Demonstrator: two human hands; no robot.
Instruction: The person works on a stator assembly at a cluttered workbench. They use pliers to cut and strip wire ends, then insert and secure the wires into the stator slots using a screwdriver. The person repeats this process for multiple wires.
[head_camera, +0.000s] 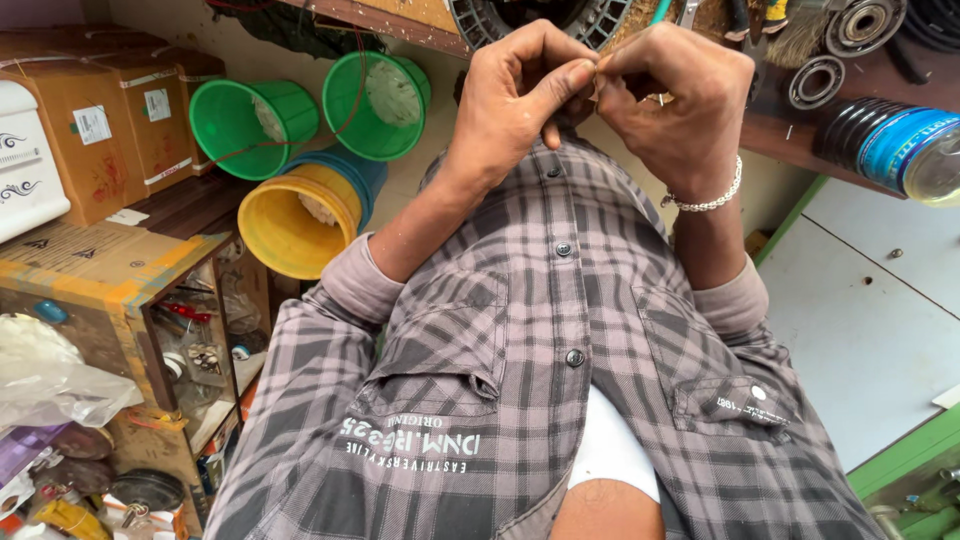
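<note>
Both my hands are raised together in front of my chest, above my grey checked shirt (560, 380). My left hand (515, 95) and my right hand (680, 100), which wears a beaded bracelet (712, 198), meet at the fingertips. They pinch a small thin thing (597, 72) between thumbs and forefingers. It looks like a strand of wire, but the fingers hide most of it.
Green buckets (255, 125), a yellow bucket (295, 225) and a blue one lie on their sides at the left, next to cardboard boxes (100, 120). A wooden rack (150, 330) holds small parts. Metal bearings (815, 80) and a plastic bottle (915, 150) sit on a shelf above a white cabinet top (870, 300).
</note>
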